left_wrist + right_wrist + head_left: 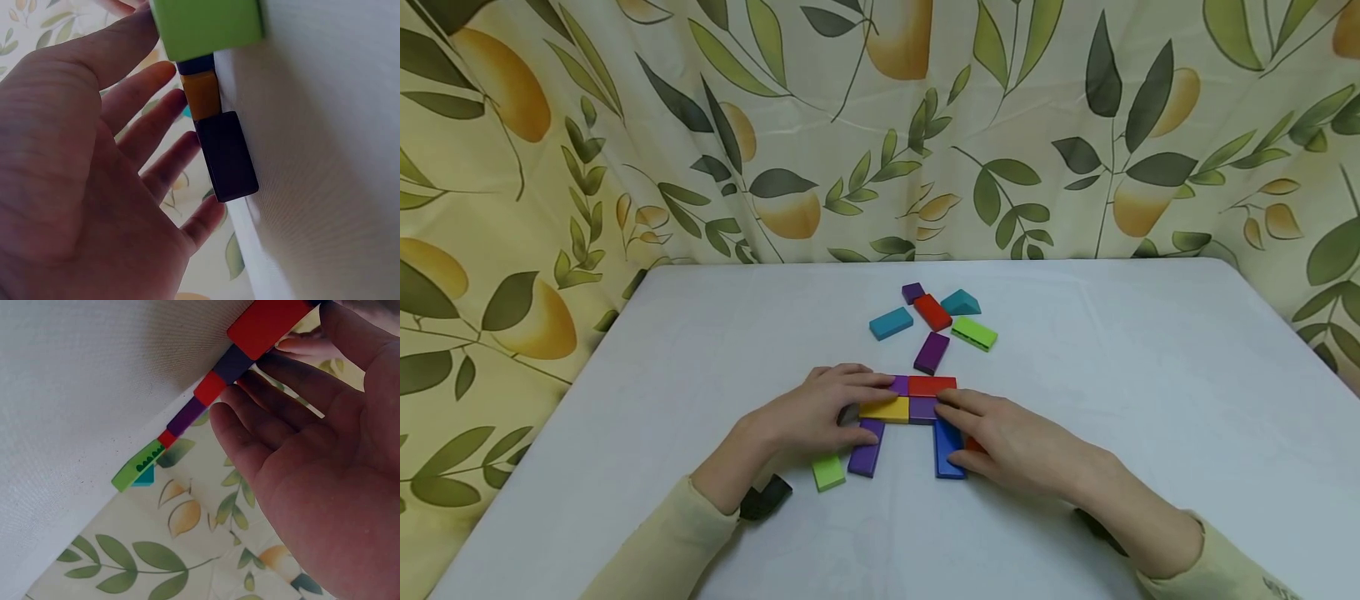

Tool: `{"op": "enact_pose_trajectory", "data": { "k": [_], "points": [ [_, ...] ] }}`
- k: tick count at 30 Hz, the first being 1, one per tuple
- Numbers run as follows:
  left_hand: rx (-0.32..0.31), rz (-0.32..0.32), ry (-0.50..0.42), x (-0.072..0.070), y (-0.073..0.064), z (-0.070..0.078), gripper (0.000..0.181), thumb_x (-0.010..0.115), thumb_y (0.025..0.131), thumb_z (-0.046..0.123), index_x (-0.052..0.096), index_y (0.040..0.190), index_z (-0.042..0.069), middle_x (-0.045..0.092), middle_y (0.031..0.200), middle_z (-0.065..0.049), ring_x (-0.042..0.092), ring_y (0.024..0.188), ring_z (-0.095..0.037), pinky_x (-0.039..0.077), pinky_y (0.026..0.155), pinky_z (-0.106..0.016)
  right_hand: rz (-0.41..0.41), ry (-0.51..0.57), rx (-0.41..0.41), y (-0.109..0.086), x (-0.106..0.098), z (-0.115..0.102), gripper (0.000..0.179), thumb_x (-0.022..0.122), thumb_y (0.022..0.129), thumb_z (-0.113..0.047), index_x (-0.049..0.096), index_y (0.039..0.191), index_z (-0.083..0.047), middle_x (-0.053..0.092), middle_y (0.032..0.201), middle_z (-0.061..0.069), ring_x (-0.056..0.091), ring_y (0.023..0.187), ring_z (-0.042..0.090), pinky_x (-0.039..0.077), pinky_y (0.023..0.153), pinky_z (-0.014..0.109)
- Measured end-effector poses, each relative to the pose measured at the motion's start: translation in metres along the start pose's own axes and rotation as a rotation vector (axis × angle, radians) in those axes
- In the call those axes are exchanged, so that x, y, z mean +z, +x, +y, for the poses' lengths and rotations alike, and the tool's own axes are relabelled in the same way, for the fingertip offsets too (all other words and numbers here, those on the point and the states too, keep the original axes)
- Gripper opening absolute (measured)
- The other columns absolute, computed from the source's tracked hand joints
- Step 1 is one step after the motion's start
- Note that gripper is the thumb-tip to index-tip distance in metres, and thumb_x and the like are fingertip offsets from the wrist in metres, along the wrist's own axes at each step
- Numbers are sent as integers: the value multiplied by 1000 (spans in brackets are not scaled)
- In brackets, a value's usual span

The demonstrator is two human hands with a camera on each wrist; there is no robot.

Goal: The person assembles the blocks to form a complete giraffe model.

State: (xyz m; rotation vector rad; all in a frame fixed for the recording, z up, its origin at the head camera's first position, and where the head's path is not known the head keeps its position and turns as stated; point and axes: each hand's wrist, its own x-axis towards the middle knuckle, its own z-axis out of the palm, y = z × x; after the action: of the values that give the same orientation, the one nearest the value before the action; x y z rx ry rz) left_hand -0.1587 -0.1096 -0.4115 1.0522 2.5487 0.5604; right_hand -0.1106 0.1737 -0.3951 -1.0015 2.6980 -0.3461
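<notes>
Flat coloured blocks lie together on the table's middle. A yellow block [886, 410] and a purple block [922, 409] form one row, with a red block [932, 386] and another purple piece behind. My left hand [812, 412] reaches over the left side, fingertips on the yellow and purple blocks, thumb at a slanted purple block [867, 454]. Extended fingers of my right hand [1018, 437] touch the right end, its thumb on a blue block [948, 454]. A red block [269, 328] sits partly hidden under that hand. Beside my left thumb lies a light green block [828, 472].
Beyond the group lie a dark purple block [932, 353], a red block [933, 312], a teal block [891, 323], a teal wedge [961, 302], a green block [974, 333] and a small purple block [913, 292]. A leaf-patterned curtain [880, 192] hangs behind the white table [1112, 350].
</notes>
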Motion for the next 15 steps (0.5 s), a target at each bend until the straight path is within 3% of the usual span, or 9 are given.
{"op": "enact_pose_trajectory", "data": {
  "k": [15],
  "points": [
    [3,28,14,4,2,0,56,68,97,40,52,150,33,41,156,8,24,147,-21,25,115,-52,3,5,-5,0,-1,0,61,73,95,-30,54,146,-5,48,150,14,49,135,34,49,101,46]
  ]
}}
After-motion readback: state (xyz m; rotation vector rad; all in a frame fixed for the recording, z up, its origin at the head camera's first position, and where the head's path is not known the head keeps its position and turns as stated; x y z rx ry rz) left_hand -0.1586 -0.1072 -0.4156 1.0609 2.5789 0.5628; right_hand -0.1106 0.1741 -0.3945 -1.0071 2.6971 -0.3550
